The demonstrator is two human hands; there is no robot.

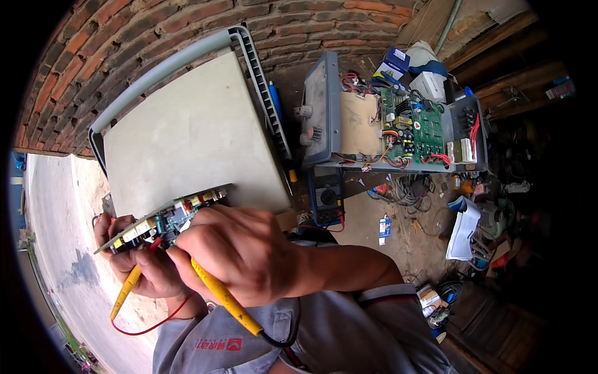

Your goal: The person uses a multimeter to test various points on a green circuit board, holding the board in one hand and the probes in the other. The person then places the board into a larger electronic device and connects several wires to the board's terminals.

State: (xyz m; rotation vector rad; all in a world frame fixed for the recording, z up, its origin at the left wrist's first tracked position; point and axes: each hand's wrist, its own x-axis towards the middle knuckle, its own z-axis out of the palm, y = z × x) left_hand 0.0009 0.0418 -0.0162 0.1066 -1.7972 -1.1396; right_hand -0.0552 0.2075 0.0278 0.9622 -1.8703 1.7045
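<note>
2 yellow probes (218,293), gripped in fingers (187,246), touch circuit board (165,218).

Glossy yellow plastic probes (221,298), a matt grey metal casing (187,134), rough red brick wall (156,25), grey cloth sleeve (349,330).

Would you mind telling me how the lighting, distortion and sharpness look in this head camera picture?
Head view: strong fisheye bend, so the brick wall curves and the corners go black; even daylight on the grey casing, deep shadow at the right; the right hand with its yellow probe is fairly sharp, the circuit board slightly soft.
</note>
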